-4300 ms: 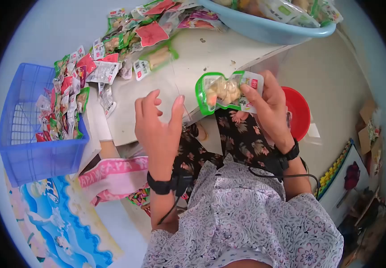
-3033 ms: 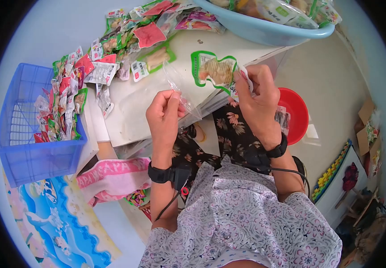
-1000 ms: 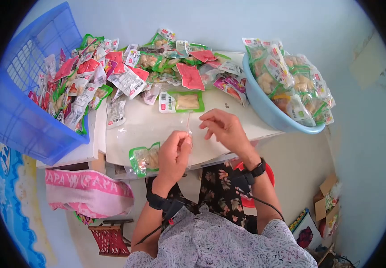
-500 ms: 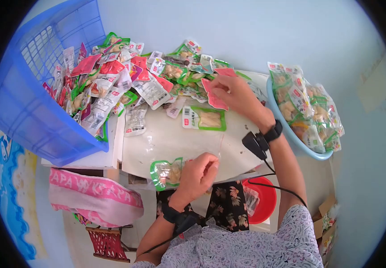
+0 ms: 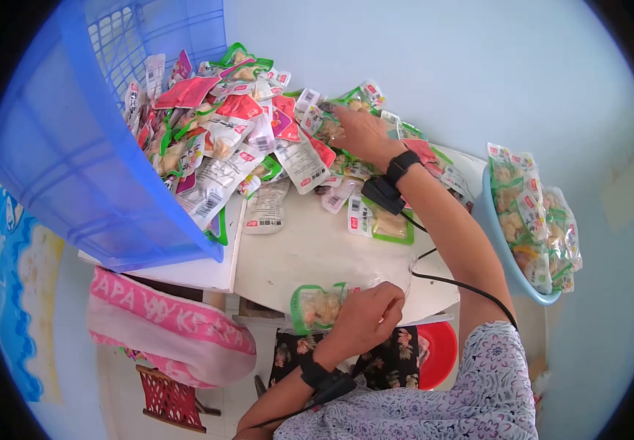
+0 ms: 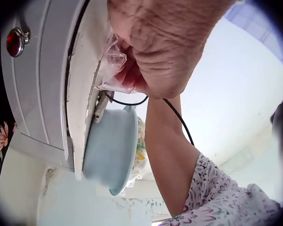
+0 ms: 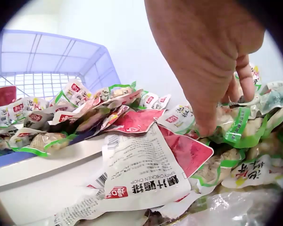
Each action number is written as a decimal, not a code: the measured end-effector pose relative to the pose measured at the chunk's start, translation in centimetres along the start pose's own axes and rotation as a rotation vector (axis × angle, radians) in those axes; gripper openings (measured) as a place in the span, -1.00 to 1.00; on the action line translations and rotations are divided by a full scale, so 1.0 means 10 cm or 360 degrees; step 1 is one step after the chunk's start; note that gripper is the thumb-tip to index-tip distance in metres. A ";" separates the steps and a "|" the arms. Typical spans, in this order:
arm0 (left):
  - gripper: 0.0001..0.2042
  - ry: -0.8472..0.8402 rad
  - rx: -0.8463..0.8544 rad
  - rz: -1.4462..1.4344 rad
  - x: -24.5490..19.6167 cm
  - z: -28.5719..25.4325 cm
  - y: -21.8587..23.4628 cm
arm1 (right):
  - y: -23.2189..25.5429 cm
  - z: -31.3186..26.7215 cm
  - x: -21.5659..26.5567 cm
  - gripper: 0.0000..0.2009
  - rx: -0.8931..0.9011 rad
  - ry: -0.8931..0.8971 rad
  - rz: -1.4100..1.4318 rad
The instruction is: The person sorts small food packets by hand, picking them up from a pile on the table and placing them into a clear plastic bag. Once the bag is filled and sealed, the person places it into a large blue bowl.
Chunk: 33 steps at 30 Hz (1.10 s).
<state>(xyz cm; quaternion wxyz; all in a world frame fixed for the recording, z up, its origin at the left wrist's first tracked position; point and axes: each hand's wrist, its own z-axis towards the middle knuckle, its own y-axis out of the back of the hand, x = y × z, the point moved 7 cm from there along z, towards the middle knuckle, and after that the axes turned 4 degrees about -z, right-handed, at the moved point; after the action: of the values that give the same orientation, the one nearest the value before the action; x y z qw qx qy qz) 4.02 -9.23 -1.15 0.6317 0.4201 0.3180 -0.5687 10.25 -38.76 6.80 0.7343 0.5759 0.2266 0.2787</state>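
My left hand (image 5: pixel 368 315), low over the table's front edge, grips a clear plastic bag (image 6: pixel 114 63) with curled fingers. A green-edged snack packet (image 5: pixel 317 306) shows beside that hand, at the clear plastic. My right hand (image 5: pixel 364 136) reaches into the heap of snack packets at the back of the table. In the right wrist view its thumb rests at a green-edged packet (image 7: pixel 240 129), with the fingers spread apart from the thumb behind it. Next to it lie a white chicken chop packet (image 7: pixel 146 165) and a red packet (image 7: pixel 186 150).
A blue plastic basket (image 5: pixel 75 169) tips toward the heap at the left, with packets spilling out. A light blue basin (image 5: pixel 489 220) of filled bags stands at the right. One flat packet (image 5: pixel 379 220) lies mid-table. A red bucket (image 5: pixel 441 356) and a pink towel (image 5: pixel 170 330) are below.
My right hand has left the clear bag and moved forward and left into the heap. The green-edged packet has left it and now shows beside my left hand. The head view has shifted left.
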 end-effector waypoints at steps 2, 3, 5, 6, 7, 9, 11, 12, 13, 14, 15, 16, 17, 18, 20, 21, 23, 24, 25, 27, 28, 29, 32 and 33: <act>-0.95 -0.0018 -0.0025 -0.0023 -0.01 0.00 0.02 | 0.01 0.01 0.01 -0.38 -0.0016 -0.0041 0.0034; -0.95 -0.0027 -0.0034 -0.0035 -0.02 0.00 0.02 | 0.03 -0.01 0.00 -0.35 -0.0044 -0.0057 0.0060; -0.95 -0.0024 -0.0011 0.0009 -0.02 0.00 0.02 | 0.03 -0.05 -0.07 -0.32 -0.0028 -0.0117 0.0121; -0.95 -0.0027 0.0006 0.0030 -0.02 0.01 0.01 | 0.02 -0.06 -0.14 -0.32 0.0013 -0.0162 0.0154; -0.95 -0.0029 0.0000 0.0035 -0.01 0.01 0.01 | 0.01 -0.07 -0.21 -0.33 0.0052 -0.0210 0.0188; -0.95 -0.0033 -0.0006 0.0045 0.02 0.00 -0.02 | 0.01 -0.13 -0.24 -0.38 0.0195 -0.0188 0.0161; -0.95 -0.0026 -0.0007 0.0027 0.01 0.01 -0.02 | 0.12 -0.24 -0.26 -0.41 0.0205 -0.0177 0.0145; -0.95 -0.0012 -0.0012 0.0019 0.01 0.00 -0.01 | 0.21 -0.31 -0.24 -0.42 0.0153 -0.0170 0.0142; -0.95 -0.0026 -0.0012 0.0066 0.00 0.00 -0.01 | 0.27 -0.39 -0.21 -0.43 0.0113 -0.0161 0.0145; -0.94 -0.0032 -0.0009 0.0110 -0.01 0.00 -0.01 | 0.36 -0.47 -0.18 -0.45 0.0054 -0.0108 0.0148; -0.94 -0.0032 0.0003 0.0149 0.00 -0.01 -0.01 | 0.46 -0.53 -0.19 -0.46 -0.0001 -0.0064 0.0155; -0.94 -0.0020 0.0005 0.0143 0.01 0.00 -0.01 | 0.57 -0.63 -0.20 -0.47 -0.0050 -0.0031 0.0162; -0.93 -0.0007 0.0012 0.0133 0.03 0.01 -0.02 | 0.71 -0.74 -0.18 -0.51 -0.0077 0.0035 0.0190; -0.93 0.0004 0.0023 0.0121 0.04 0.00 -0.03 | 0.89 -0.88 -0.16 -0.54 -0.0108 0.0097 0.0218; -0.93 0.0060 0.0019 0.0112 0.04 -0.02 -0.04 | 1.24 -1.27 -0.09 -0.55 -0.0067 0.0060 0.0467; -0.92 0.0072 0.0013 0.0115 0.04 -0.01 -0.03 | 1.36 -1.49 -0.06 -0.55 -0.0066 0.0047 0.0586; -0.91 0.0151 0.0008 -0.0008 0.09 -0.03 -0.06 | 1.45 -1.99 -0.11 -0.59 0.0014 -0.0162 0.0685; -0.91 0.0187 0.0001 -0.0068 0.11 -0.04 -0.07 | 1.43 -2.23 -0.12 -0.61 -0.0042 -0.0200 0.0852; -0.90 0.0301 0.0040 -0.0137 0.14 -0.06 -0.08 | 1.40 -2.47 -0.13 -0.64 -0.0103 -0.0232 0.1019; -0.90 0.0347 0.0045 -0.0312 0.14 -0.05 -0.06 | 1.04 -2.93 -0.20 -0.71 -0.0280 -0.0302 0.1523; -0.90 0.0371 0.0048 -0.0393 0.14 -0.04 -0.07 | 0.89 -3.16 -0.22 -0.73 -0.0314 -0.0405 0.1743; -0.91 0.0365 0.0023 -0.0495 0.18 -0.05 -0.08 | 0.71 -3.39 -0.23 -0.72 -0.0197 -0.0648 0.1895; -0.90 0.0382 0.0072 -0.0494 0.13 -0.07 -0.10 | 0.22 -3.90 -0.21 -0.76 -0.0165 -0.0976 0.2315; -0.90 0.0381 0.0086 -0.0471 0.10 -0.08 -0.11 | 0.14 -3.99 -0.19 -0.75 -0.0271 -0.1048 0.2478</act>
<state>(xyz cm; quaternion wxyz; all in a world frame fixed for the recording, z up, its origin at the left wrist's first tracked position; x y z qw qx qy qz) 3.10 -8.94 -2.56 0.4872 0.4503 0.4338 -0.6096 -17.47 -11.04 -1.18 0.4024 0.5622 -0.4814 0.5388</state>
